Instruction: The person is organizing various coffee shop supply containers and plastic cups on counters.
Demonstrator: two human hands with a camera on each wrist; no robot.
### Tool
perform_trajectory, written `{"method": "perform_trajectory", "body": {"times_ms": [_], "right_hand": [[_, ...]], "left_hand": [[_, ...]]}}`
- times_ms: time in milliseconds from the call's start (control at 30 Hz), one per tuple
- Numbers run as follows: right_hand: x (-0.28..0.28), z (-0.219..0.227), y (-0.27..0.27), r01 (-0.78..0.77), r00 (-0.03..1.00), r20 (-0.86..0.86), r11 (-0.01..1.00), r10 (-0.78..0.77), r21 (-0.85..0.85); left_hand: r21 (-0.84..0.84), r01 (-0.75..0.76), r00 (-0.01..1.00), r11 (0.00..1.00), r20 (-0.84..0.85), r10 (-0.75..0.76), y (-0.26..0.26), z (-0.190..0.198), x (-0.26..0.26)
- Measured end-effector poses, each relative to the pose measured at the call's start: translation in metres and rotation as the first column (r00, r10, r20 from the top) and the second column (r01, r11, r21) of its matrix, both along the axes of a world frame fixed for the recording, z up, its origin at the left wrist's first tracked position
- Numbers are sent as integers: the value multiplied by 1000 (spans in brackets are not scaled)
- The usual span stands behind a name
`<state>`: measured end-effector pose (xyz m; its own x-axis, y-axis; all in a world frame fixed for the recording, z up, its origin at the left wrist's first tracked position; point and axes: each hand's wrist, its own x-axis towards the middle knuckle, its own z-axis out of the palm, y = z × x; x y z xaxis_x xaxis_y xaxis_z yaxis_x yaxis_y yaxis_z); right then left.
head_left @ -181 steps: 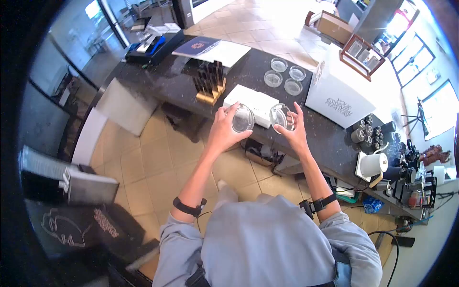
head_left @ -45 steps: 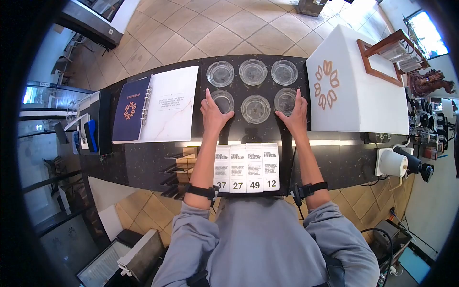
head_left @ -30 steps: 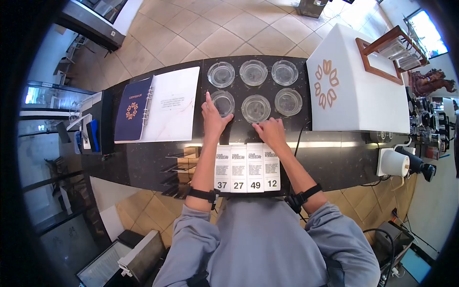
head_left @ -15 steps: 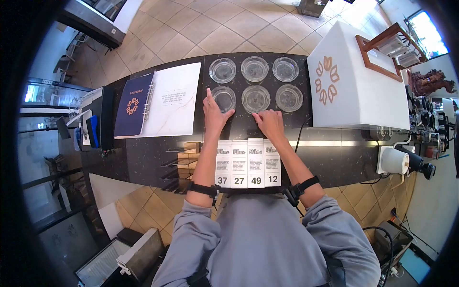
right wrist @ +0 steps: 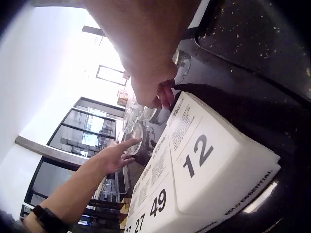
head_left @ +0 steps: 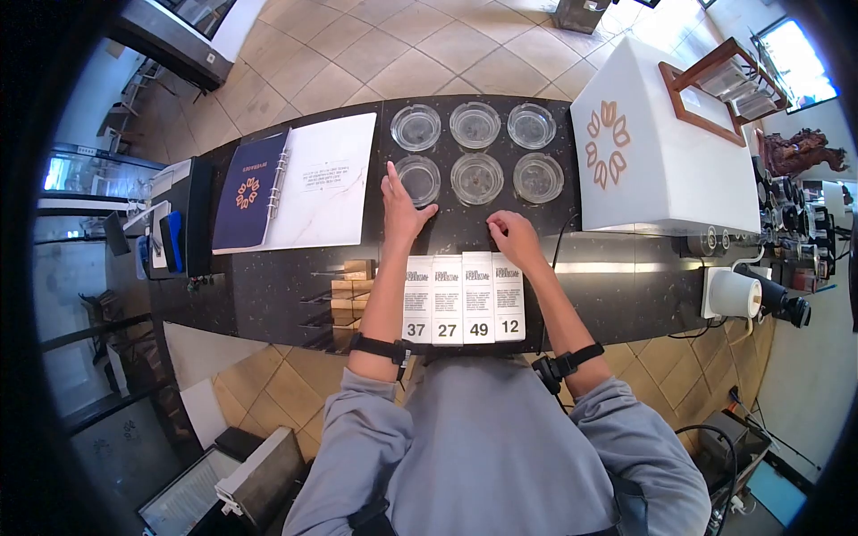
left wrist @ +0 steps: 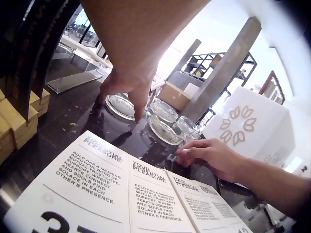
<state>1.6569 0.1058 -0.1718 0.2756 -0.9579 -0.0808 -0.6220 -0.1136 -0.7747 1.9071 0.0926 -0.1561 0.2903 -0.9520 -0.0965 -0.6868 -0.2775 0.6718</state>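
Note:
Clear glass dishes stand in two rows of three on the black counter point(head_left: 626, 304). My left hand point(head_left: 401, 210) lies at the near-left dish point(head_left: 418, 180), fingers straight along its left side and thumb by its near right edge; the left wrist view shows this hand point(left wrist: 129, 85) over the dish point(left wrist: 120, 106). Just short of the near row, between the near-middle dish point(head_left: 477, 179) and the near-right dish point(head_left: 538, 178), my right hand point(head_left: 517, 239) has its fingers loosely bent with nothing in them. It appears apart from both dishes.
White cards point(head_left: 462, 299) with numbers stand at the counter's near edge, beside a wooden holder point(head_left: 352, 299). An open binder point(head_left: 315, 183) lies left. At right are a large white box point(head_left: 661, 143), a dark cable and a white kettle point(head_left: 738, 298).
Both hands held dishes in the air earlier; these now stand on the counter. My right hand left the near-right dish, reached the near-middle one, then drew back. My left hand stayed at its dish.

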Motion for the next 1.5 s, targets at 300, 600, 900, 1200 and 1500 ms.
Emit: {"method": "perform_trajectory", "body": {"times_ms": [300, 600, 900, 1200, 1500], "right_hand": [[-37, 17, 53, 102, 971, 215, 995, -103, 17], [-50, 39, 122, 235, 947, 233, 971, -220, -37], [-47, 40, 231, 422, 876, 195, 897, -440, 128], [-28, 26, 308, 491, 827, 151, 827, -541, 273], [-11, 4, 254, 632, 765, 147, 775, -627, 19]], "left_hand": [[80, 76, 996, 994, -52, -72, 39, 5, -19], [-61, 484, 789, 873, -400, -466, 143, 117, -32], [0, 602, 637, 799, -603, -481, 235, 99, 0], [-7, 670, 568, 743, -639, -518, 289, 75, 3], [-20, 605, 582, 796, -672, -458, 278, 68, 8]]}}
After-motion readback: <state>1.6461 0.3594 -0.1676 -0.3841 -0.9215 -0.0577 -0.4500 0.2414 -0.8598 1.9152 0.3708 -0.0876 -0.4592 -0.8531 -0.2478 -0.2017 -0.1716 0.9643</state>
